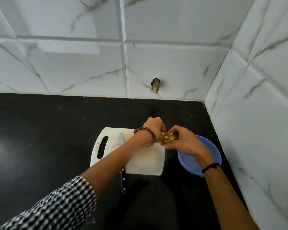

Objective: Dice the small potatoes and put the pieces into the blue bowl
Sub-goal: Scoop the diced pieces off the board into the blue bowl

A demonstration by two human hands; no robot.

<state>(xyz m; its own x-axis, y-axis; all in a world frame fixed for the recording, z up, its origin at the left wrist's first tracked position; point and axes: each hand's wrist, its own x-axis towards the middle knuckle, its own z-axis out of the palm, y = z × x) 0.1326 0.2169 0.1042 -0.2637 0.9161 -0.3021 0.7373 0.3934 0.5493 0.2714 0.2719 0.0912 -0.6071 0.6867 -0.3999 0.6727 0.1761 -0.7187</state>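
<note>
Cupped together, my left hand [154, 130] and right hand [181, 141] hold the potato pieces [169, 137] at the one-o'clock corner of the board [146, 161], with the blue bowl [188, 163] at their four o'clock. Transferring now; next, release above it.

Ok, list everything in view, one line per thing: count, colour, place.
potato pieces: several, pale yellow, cupped between both hands
cutting board: one, white, on the counter
knife: one, black handle, on the board's left side, handle past its near edge
blue bowl: one, on the counter, right of the board
counter: one, black
wall tiles: many, white marbled, behind and right
dark stub: one, back wall
left hand: beaded brown bracelet, checked sleeve
right hand: black wristband
</note>
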